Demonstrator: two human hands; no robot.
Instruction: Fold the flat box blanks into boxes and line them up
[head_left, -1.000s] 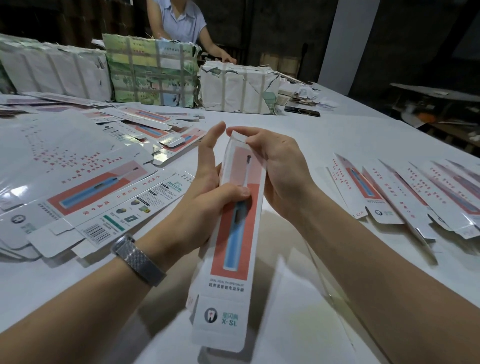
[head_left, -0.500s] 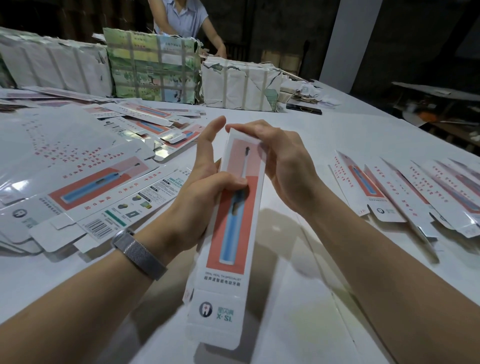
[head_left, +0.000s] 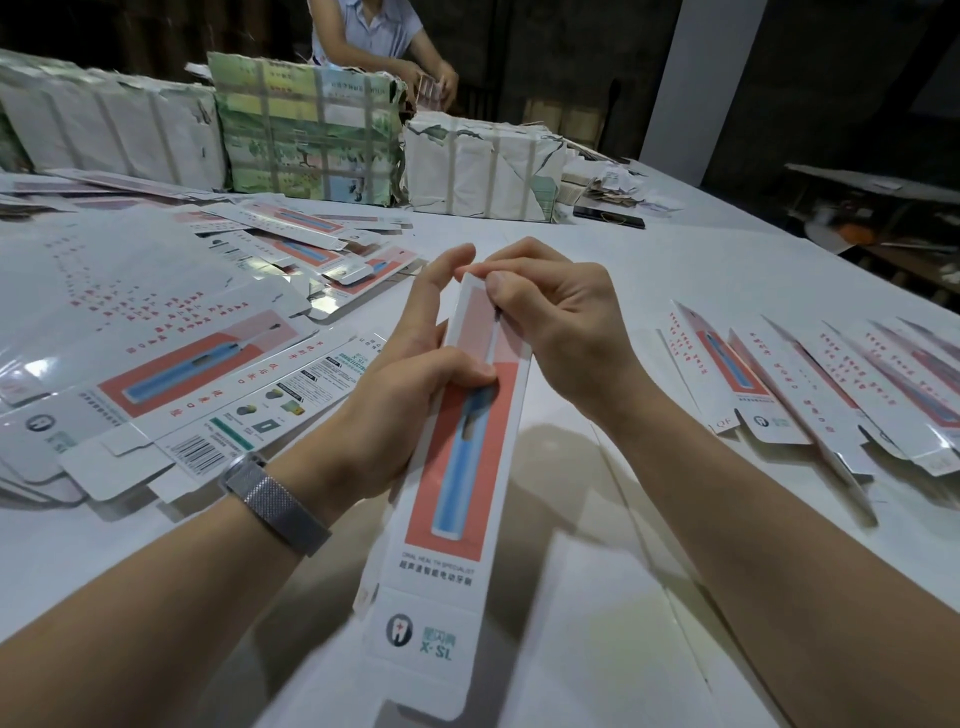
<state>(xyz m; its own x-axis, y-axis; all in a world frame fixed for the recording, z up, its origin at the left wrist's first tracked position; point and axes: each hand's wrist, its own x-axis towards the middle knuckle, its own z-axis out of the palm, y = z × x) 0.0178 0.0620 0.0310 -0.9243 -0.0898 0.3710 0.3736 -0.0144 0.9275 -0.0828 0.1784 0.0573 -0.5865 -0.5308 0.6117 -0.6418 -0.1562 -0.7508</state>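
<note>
Box blanks lie flat in a loose pile at the table's left. The left hand grasps the long half-folded box held over the table's middle, thumb across its printed face, index finger straight up. The right hand curls round the box's far end, fingertips hiding the flap. Folded boxes lie in a row at right, cut off by the frame.

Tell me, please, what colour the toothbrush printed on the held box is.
Light blue, on the box; head view.
</note>
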